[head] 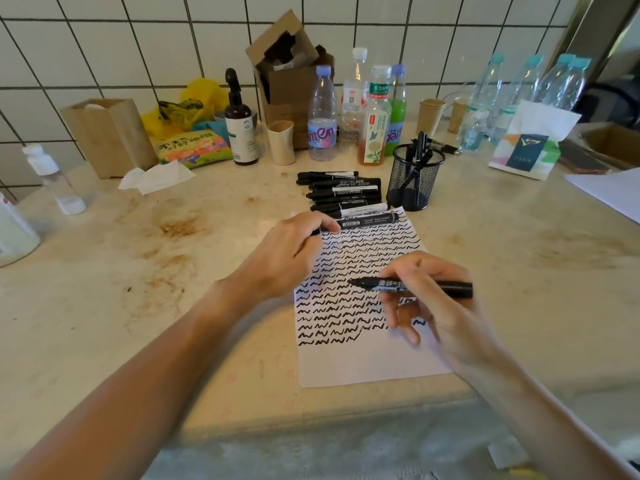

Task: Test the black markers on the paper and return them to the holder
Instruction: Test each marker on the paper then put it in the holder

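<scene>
A white paper (pixel 367 362) covered in rows of black squiggles lies on the counter. My right hand (pixel 436 306) grips a black marker (pixel 450 288) above the paper, its tip pointing left. My left hand (pixel 291 254) holds another black marker (pixel 370 221) at the paper's top edge. Several more black markers (pixel 341 190) lie in a pile just beyond the paper. To their right stands a black mesh holder (pixel 414 185) with a few markers upright in it.
Bottles (pixel 322 116), paper cups (pixel 281 142), a cardboard box (pixel 287 74), a brown spray bottle (pixel 239 123) and snack bags crowd the back by the tiled wall. A tissue pack (pixel 530 143) sits at right, a crumpled tissue (pixel 156 180) at left.
</scene>
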